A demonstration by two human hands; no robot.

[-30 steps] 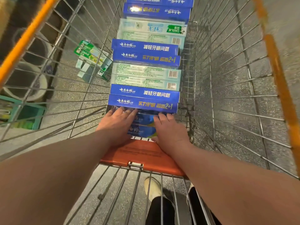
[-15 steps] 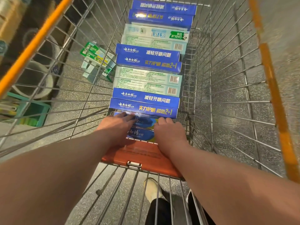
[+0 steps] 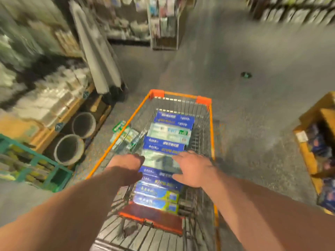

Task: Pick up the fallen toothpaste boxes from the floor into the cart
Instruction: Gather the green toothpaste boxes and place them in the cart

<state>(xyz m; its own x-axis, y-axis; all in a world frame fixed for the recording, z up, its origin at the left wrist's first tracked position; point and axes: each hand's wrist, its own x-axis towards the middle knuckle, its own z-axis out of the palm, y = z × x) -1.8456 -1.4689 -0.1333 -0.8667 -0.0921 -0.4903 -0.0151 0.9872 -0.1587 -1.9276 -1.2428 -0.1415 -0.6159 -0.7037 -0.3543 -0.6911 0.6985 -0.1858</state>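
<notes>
Blue and pale-green toothpaste boxes (image 3: 167, 142) lie in a flat row down the orange-rimmed cart (image 3: 211, 134) at centre frame, more (image 3: 125, 135) on the floor (image 3: 253, 124) left of it, while the left hand (image 3: 127, 164) and right hand (image 3: 193, 166) hover above, fingers loosely spread, holding nothing.

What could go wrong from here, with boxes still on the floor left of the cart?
1. The green-and-white boxes lie against the cart's left side; rolling the cart could crush or push them.
2. Both the left hand and the right hand hover empty over the stacked row; a knock could shift it.
3. Heavy motion blur could make the next reach miss.
</notes>
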